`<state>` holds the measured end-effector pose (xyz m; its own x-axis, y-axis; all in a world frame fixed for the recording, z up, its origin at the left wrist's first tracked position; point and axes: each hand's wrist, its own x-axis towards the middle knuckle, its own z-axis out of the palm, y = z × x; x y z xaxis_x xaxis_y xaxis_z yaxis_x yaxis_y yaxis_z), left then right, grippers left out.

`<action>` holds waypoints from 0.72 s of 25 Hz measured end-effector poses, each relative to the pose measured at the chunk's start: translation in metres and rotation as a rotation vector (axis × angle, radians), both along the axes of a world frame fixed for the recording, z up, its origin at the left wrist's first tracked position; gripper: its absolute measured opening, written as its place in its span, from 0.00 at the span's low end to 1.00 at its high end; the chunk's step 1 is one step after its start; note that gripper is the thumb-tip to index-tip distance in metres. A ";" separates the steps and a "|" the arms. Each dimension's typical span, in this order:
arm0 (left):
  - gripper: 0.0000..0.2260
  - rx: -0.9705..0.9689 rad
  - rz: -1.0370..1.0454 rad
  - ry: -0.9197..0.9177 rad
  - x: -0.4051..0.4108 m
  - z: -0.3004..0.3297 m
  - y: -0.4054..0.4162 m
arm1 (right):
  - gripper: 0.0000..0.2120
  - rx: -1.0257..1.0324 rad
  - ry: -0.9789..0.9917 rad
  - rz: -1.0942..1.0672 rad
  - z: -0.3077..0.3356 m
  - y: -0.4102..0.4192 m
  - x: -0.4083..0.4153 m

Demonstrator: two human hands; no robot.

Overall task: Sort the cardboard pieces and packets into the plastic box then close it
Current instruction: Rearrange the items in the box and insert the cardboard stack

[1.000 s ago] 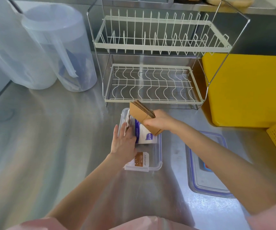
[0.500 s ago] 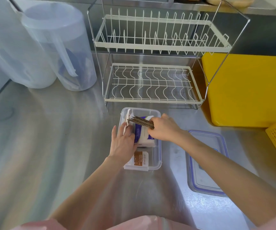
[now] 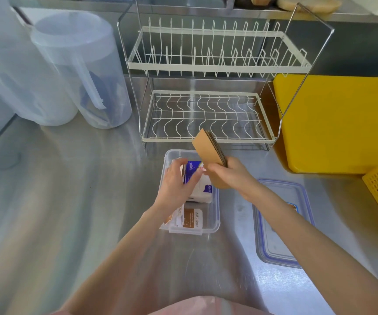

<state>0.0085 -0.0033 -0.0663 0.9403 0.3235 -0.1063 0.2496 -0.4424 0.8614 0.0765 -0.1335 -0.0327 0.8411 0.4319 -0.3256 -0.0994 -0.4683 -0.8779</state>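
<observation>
Here, in the head view, the right hand [image 3: 226, 172] grips a stack of cardboard pieces [image 3: 209, 150], fingers clenched round its lower end so the stack stands tilted in the air above the far end of the plastic box [image 3: 215, 201]. The left hand [image 3: 176, 180] lies inside the box with its fingers spread and curled loosely against the blue-and-white packet [image 3: 200, 187]; it seems to press the packet aside rather than grasp it. A brown packet [image 3: 192, 220] lies at the near end of the box. The lid [image 3: 281, 223] rests flat on the steel counter [image 3: 58, 189], just right of the box, apart from it.

The step in hand looks like seating the cardboard on edge in a gap beside the blue-and-white packet. To do it well, the left hand should hold that packet firmly toward one wall to open a slot. The right hand should square the stack, turn it parallel to the long wall, and lower it edge first. Nothing may stand above the rim, or the lid will not close.
</observation>
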 end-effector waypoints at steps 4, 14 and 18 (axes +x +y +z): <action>0.34 -0.634 0.062 -0.104 0.017 0.029 -0.005 | 0.09 0.023 -0.174 0.093 0.000 0.009 -0.022; 0.07 -0.801 0.239 -0.257 0.028 0.040 -0.015 | 0.14 0.761 0.419 -0.657 0.002 0.015 -0.035; 0.11 -0.838 0.238 -0.176 0.030 0.039 -0.034 | 0.13 0.682 0.407 -0.632 0.007 0.027 -0.036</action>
<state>0.0386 -0.0371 -0.0278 0.8829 0.3936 -0.2563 0.0880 0.3974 0.9134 0.0405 -0.1067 -0.0255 0.8601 0.1473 -0.4883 -0.5064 0.3617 -0.7828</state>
